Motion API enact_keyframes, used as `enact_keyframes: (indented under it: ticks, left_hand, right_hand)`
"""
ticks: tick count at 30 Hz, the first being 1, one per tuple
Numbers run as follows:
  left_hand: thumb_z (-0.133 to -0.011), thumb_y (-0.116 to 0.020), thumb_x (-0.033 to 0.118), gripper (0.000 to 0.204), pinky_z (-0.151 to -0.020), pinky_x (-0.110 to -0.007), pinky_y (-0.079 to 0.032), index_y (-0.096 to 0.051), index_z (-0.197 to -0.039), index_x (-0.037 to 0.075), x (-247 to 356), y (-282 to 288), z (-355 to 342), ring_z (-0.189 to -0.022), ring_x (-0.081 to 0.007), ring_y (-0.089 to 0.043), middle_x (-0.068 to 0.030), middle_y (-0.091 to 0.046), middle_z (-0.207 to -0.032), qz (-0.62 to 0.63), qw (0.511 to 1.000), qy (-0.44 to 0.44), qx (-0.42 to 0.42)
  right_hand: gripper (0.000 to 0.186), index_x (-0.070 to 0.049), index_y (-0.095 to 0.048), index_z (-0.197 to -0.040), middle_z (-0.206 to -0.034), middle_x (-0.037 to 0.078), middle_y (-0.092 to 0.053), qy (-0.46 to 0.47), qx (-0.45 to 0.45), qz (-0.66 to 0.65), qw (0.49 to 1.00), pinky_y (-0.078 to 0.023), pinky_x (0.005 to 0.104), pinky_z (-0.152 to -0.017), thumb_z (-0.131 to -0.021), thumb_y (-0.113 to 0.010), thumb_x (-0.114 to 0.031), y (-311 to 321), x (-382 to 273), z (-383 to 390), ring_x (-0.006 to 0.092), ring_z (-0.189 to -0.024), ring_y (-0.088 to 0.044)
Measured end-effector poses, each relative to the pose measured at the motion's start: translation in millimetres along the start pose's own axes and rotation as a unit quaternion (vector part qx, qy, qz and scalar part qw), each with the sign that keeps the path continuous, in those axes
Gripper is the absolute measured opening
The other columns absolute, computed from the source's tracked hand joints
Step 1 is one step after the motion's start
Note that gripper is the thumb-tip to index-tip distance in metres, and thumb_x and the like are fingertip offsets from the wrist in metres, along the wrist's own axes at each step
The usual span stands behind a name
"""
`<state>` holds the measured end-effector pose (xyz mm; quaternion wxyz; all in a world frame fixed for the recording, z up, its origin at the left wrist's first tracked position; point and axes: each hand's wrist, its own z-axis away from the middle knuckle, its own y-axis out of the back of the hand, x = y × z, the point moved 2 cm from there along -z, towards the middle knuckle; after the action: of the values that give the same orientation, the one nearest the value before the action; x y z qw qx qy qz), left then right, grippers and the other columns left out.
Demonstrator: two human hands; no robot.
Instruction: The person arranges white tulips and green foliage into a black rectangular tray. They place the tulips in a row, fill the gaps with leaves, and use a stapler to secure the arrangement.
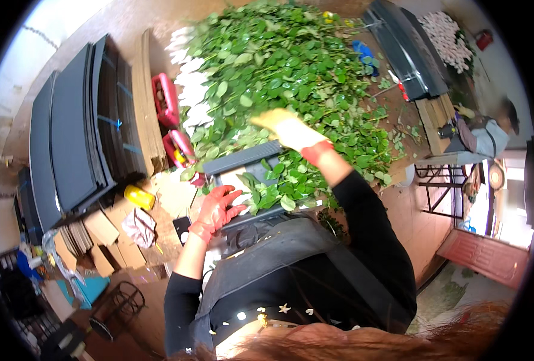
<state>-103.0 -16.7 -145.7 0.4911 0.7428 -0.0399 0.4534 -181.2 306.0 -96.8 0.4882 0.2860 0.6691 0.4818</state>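
My left hand point(217, 212), in a red rubber glove, lies with its fingers spread at the left end of a dark grey open box point(237, 160) in front of me. Inside this box are leafy green stems point(273, 189); the fingertips rest beside their left end. My right hand point(286, 127) wears a pale yellow glove with a red cuff. It reaches over the big pile of leafy stems point(291, 72) beyond the box, fingers stretched to the left; glare blurs them. White-wrapped flower heads point(193, 99) line the pile's left side.
Stacked dark grey panels point(68, 126) stand at the left, beside pink-red baskets point(168, 99). A yellow object point(139, 197), crumpled cloth point(139, 227) and a phone point(183, 228) lie nearer. At the right are a dark box point(408, 51), pale flowers point(446, 42) and another person point(486, 135).
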Motion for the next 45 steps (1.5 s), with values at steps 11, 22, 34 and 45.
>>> enact_keyframes:
  ticks: [11, 22, 34, 45]
  left_hand:
    - [-0.086, -0.079, 0.014, 0.039, -0.087, -0.039, -0.054, -0.071, -0.123, 0.01, -6.0, -16.7, 4.4, -0.102, -0.0318, -0.066, -0.015, -0.067, -0.112, 0.177, 0.973, 0.142, 0.042]
    - [-0.079, -0.086, 0.008, 0.074, -0.09, -0.032, -0.053, -0.056, -0.146, 0.018, -13.7, -22.6, 4.5, -0.107, -0.018, -0.061, -0.0068, -0.057, -0.136, 0.251, 0.953, 0.154, 0.075]
    - [-0.085, -0.079, 0.021, 0.05, -0.098, -0.043, -0.05, -0.067, -0.133, 0.015, 7.8, -2.8, -8.1, -0.113, -0.0351, -0.062, -0.0155, -0.066, -0.126, 0.085, 0.991, 0.088, 0.049]
    - [-0.085, -0.076, 0.014, 0.032, -0.094, -0.042, -0.049, -0.075, -0.117, 0.013, -9.0, -27.7, -6.8, -0.107, -0.0338, -0.061, -0.0121, -0.069, -0.114, 0.118, 0.979, 0.118, 0.119]
  right_hand:
    - [0.049, -0.019, -0.072, -0.12, -0.084, 0.008, -0.067, 0.021, 0.119, 0.091, 0.988, -0.053, 0.0453, -0.075, -0.079, -0.058, 0.003, 140.0, -54.1, 49.5, 0.0316, -0.08, -0.065]
    - [0.044, -0.024, -0.071, -0.128, -0.097, 0.011, -0.074, -0.096, -0.188, 0.101, 0.972, -0.057, 0.0463, -0.078, -0.087, -0.059, -0.01, 35.2, 13.6, 166.8, 0.0334, -0.088, -0.071]
    - [0.029, -0.012, -0.077, -0.106, -0.133, 0.018, -0.064, -0.156, 0.083, 0.323, 0.93, -0.038, 0.042, -0.113, -0.097, -0.051, -0.019, 15.5, 81.7, -106.7, 0.0302, -0.126, -0.057]
    - [0.019, -0.007, -0.072, -0.095, -0.097, 0.014, -0.074, -0.13, -0.046, 0.117, 0.984, -0.057, 0.0426, -0.083, -0.083, -0.068, -0.021, 68.3, 52.0, -59.2, 0.0287, -0.093, -0.072]
